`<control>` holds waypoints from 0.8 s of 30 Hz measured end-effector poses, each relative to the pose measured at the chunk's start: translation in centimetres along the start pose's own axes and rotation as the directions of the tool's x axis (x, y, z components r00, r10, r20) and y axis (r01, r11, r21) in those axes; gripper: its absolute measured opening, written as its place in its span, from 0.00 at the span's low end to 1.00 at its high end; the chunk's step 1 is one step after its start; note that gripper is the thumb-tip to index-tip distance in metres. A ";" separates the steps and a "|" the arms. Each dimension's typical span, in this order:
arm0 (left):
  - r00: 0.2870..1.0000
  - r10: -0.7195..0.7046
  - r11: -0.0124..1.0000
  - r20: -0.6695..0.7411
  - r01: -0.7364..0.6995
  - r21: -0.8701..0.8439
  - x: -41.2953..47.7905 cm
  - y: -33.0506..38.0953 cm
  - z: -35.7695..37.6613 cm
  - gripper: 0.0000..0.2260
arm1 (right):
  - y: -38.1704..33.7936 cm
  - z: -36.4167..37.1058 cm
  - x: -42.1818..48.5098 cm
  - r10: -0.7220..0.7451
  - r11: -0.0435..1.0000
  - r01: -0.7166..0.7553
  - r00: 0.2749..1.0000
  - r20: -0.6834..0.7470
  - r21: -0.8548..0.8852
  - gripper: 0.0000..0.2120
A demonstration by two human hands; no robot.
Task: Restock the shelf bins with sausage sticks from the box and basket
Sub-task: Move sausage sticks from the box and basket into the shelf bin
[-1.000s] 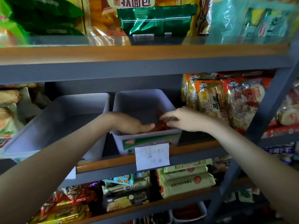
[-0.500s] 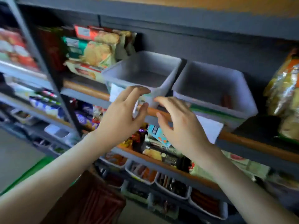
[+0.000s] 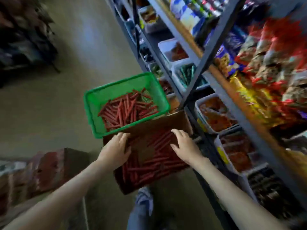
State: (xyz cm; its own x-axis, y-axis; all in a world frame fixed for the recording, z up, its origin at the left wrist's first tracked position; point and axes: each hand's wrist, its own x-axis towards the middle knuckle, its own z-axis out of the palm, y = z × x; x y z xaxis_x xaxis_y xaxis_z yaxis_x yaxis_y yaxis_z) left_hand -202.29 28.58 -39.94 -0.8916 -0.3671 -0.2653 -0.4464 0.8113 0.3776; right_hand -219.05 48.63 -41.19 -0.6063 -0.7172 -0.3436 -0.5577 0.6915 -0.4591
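Note:
A brown cardboard box point(image 3: 174, 121) sits on the floor at the foot of the shelves, holding several red sausage sticks point(image 3: 154, 163). Behind it stands a green plastic basket point(image 3: 93, 103) with more red sausage sticks point(image 3: 126, 108). My left hand point(image 3: 117, 146) hovers over the box's left edge, fingers spread and holding nothing. My right hand point(image 3: 184, 143) reaches over the sticks in the box, fingers extended and empty. The upper shelf bins are out of view.
A grey metal shelf rack point(image 3: 207, 52) runs along the right, with white bins of snacks point(image 3: 214, 113) on its low levels and bagged snacks higher up. Another carton point(image 3: 49, 166) lies at the left. My shoe point(image 3: 144, 198) stands just below the box.
My view has swung from the grey shelf bins down to the floor. Both hands left the bins and dropped to the cardboard box, empty.

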 end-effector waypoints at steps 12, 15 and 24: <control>0.844 0.136 0.929 0.520 -0.291 0.229 9.1 -6.3 20.9 0.39 | 11.3 18.6 10.5 0.159 0.861 0.152 0.826 0.541 -0.485 0.55; 0.794 0.181 0.897 0.581 -0.376 0.234 9.2 -5.5 23.2 0.45 | 12.1 18.6 11.6 0.124 0.837 0.211 0.825 0.551 -0.506 0.49; 0.840 0.436 0.852 0.322 -0.501 0.153 10.7 -6.2 21.9 0.49 | 11.9 15.9 9.8 0.030 0.958 0.077 0.931 0.365 -0.275 0.07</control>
State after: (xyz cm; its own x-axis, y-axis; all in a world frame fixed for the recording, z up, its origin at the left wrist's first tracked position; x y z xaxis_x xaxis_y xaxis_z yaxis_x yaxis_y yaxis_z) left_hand -207.39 29.61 -64.49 -0.9190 0.1924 -0.3440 0.0783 0.9445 0.3189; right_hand -222.56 48.43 -63.04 -0.3743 -0.6782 -0.6324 -0.7370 0.6315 -0.2411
